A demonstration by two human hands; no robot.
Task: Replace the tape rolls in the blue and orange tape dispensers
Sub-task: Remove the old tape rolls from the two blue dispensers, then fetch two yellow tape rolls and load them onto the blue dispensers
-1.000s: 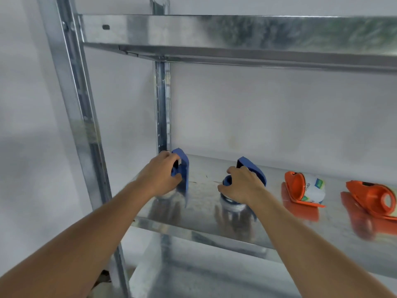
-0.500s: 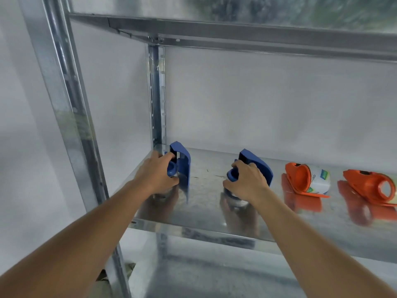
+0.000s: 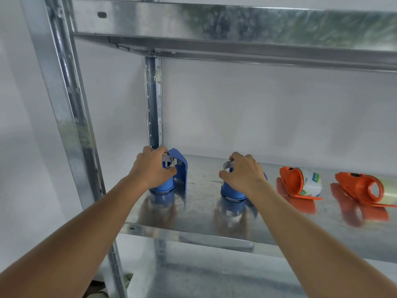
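Two blue tape dispensers stand upright on the metal shelf. My left hand is closed around a thin grey ring at the top of the left blue dispenser. My right hand pinches a like grey ring above the right blue dispenser, whose body it mostly hides. Two orange dispensers lie on their sides to the right. The nearer orange dispenser holds a white printed roll. The farther orange dispenser holds a clear roll.
A galvanised front upright rises left of my left arm and a rear upright stands behind the left dispenser. An upper shelf spans overhead. A white wall closes the back. A lower shelf level shows below.
Both hands have shifted from the dispenser bodies to their tops, and a grey ring now shows in each hand. The camera has come closer and tilted slightly.
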